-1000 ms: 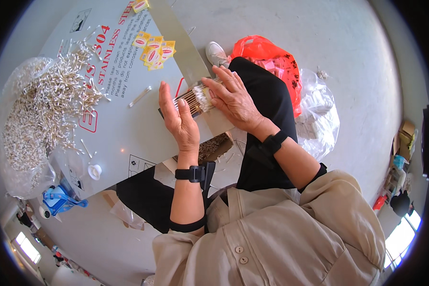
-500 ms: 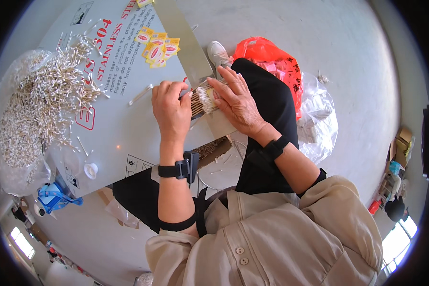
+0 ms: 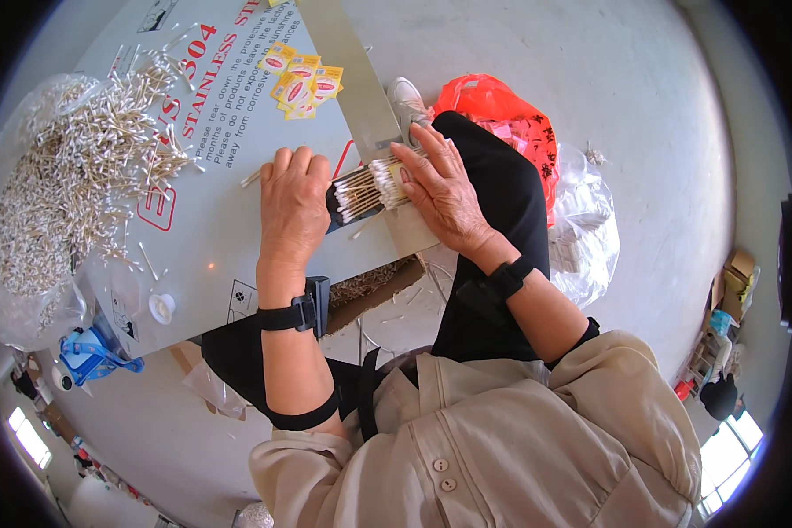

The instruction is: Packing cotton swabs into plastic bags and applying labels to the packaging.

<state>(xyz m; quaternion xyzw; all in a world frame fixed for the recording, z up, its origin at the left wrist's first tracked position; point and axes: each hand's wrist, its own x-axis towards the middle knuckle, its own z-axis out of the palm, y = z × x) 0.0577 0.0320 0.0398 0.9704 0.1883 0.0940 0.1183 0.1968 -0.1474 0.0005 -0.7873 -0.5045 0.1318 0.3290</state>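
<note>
A flat bundle of cotton swabs (image 3: 358, 194), white-tipped with tan sticks, lies in a dark shallow holder (image 3: 336, 220) at the table's right edge. My right hand (image 3: 444, 194) rests over its right end, fingers extended across the white tips, gripping it. A small yellow-and-white card (image 3: 404, 174) shows among the swabs beside my right fingers. Curled at the holder's left end is my left hand (image 3: 292, 202); what its fingers hold is hidden. A loose swab (image 3: 252, 179) pokes out left of that hand. Several yellow cards (image 3: 301, 84) lie farther up the table.
A large heap of swabs (image 3: 70, 194) spills from a clear bag at left. Near it are a small white cap (image 3: 162, 308) and a blue strapped object (image 3: 97, 354). Below the table edge sits an open carton (image 3: 374, 290). Red (image 3: 502, 110) and clear bags (image 3: 585, 233) stand beyond my leg.
My left hand has shifted left and slightly down, away from the bundle, exposing more sticks and the dark holder. My right hand stays on the right end.
</note>
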